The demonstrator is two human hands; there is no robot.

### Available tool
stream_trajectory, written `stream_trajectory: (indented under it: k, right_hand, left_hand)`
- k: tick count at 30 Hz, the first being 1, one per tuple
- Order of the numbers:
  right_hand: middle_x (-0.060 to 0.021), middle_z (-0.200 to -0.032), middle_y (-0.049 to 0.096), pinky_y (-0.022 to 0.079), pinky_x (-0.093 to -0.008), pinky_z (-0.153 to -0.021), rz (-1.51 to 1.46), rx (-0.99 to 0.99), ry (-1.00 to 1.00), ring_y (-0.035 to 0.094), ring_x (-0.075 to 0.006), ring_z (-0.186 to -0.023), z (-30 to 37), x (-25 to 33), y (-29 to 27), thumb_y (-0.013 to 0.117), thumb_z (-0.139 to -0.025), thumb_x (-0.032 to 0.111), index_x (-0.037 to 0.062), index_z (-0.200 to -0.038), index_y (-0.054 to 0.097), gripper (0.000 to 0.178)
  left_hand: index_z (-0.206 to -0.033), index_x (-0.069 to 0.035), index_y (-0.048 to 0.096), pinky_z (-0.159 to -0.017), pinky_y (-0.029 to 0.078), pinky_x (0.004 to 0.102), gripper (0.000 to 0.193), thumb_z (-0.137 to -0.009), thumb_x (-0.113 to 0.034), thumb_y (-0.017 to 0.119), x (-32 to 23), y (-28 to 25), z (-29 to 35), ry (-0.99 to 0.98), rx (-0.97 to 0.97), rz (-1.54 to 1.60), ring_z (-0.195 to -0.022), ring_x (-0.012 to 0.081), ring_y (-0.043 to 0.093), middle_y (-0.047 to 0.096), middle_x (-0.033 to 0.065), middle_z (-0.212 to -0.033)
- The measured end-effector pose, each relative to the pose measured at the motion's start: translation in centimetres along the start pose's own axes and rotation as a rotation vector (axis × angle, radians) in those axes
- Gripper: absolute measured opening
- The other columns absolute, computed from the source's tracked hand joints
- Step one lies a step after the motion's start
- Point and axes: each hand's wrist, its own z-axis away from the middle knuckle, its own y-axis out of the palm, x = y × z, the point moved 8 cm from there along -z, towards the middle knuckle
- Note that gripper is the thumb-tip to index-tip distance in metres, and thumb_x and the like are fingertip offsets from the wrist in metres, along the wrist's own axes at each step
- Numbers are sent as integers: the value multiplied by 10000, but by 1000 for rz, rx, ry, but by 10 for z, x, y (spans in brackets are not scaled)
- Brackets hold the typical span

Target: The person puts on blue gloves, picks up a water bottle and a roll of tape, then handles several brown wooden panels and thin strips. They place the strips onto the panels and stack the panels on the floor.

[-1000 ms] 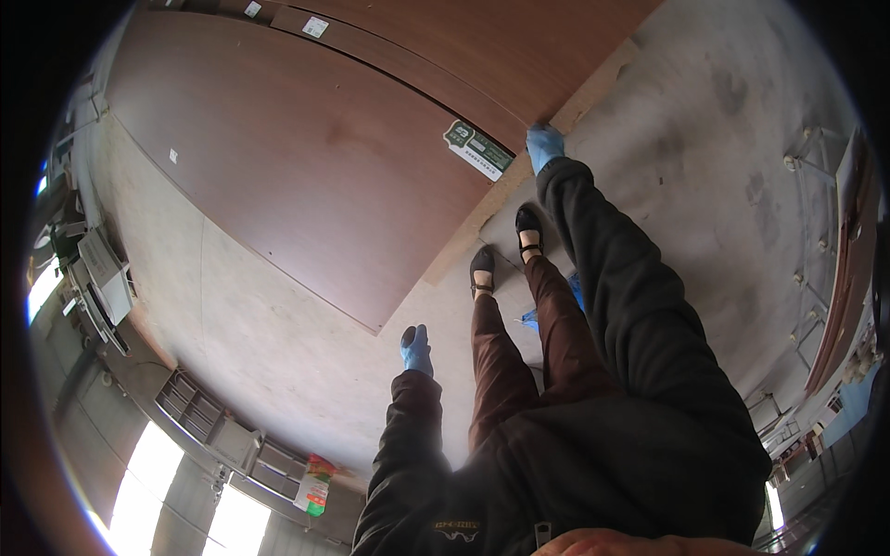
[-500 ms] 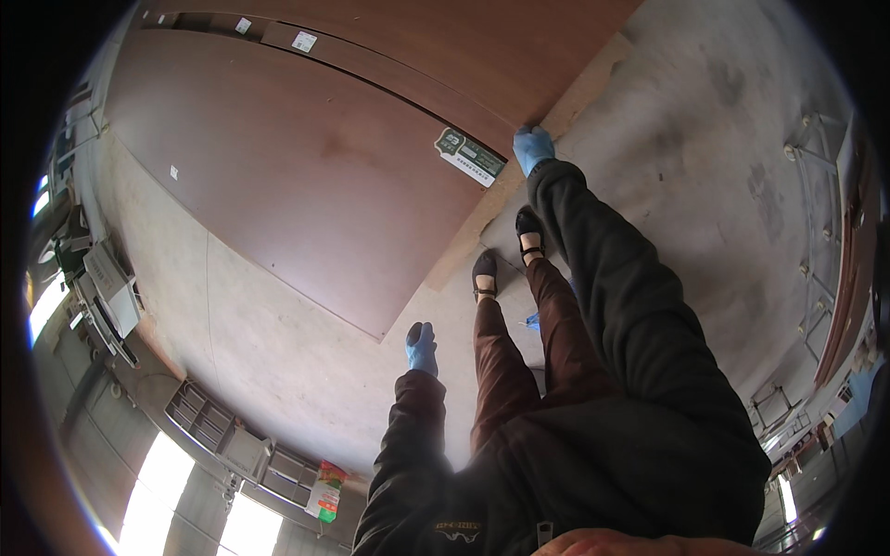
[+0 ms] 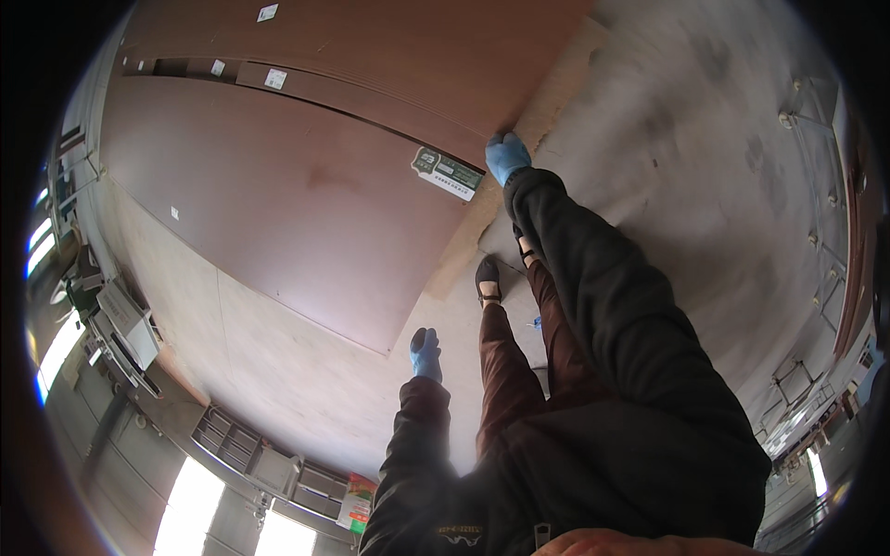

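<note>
Taking the near brown board (image 3: 278,204) as your landmark, your left hand (image 3: 425,355), in a blue glove with dark patches at the fingertips, hangs just beside its nearest corner, partly open with the fingers loosely bent, with nothing to be seen in it. Your right arm stretches out past the board's right edge, and your right hand (image 3: 508,159), also gloved in blue, touches the corner of the far brown board (image 3: 408,56) just beyond; its fingers are bent at that edge, but you cannot tell from here how tightly they close on it. The near board lies flat, smooth and pinkish brown, with a faint darker smudge, a small white sticker (image 3: 174,213) toward its left edge and a green-and-white label (image 3: 447,173) at its far right corner. The far board, redder and darker, lies behind it, carrying another white sticker (image 3: 268,12).
</note>
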Motion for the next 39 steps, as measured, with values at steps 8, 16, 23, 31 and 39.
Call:
stream_trajectory:
  k: [8,16,23,31,39]
  right_hand:
    - [-249,-1223,718,545,-489,-968,161,258,-24,668,-427,-1191,-16,-2,-3,518,-1024,430,8,-1192,661,477]
    - [-208,-1465,613,459,-482,-1135,607,206,-177,602,-382,-1333,-28,11,-135,525,-1029,530,48,-1491,534,668]
    - [-176,-1599,489,397,-457,-1179,1007,-131,-608,490,-317,-1456,-96,79,-260,607,-1008,458,50,-1532,463,679]
    - [-251,-1572,494,405,-456,-1204,443,-94,-232,503,-385,-1443,-276,85,-318,512,-1014,612,13,-1555,443,811]
    - [-288,-1234,718,524,-501,-1048,157,120,44,649,-448,-1239,-360,95,-252,439,-1021,653,-27,-1246,711,766]
  left_hand:
    - [-1456,35,559,-1026,498,387,613,-977,-312,719,-34,24,-2,193,0,-291,-1263,229,600,619,143,-1418]
    - [-1409,62,563,-1156,394,554,626,-891,-252,720,-224,167,99,1263,-182,-991,-1384,483,495,555,302,-1458]
    - [-1468,57,468,-1213,310,558,761,-860,-287,769,-320,319,129,1415,-103,-960,-1470,471,381,457,280,-1547]
    - [-1508,88,410,-1241,288,554,887,-835,-339,797,-366,444,104,1261,-246,-1073,-1501,482,351,412,315,-1575]
    - [-1558,111,303,-1261,240,553,1116,-794,-493,849,-405,514,82,961,-534,-1227,-1515,497,310,318,365,-1611]
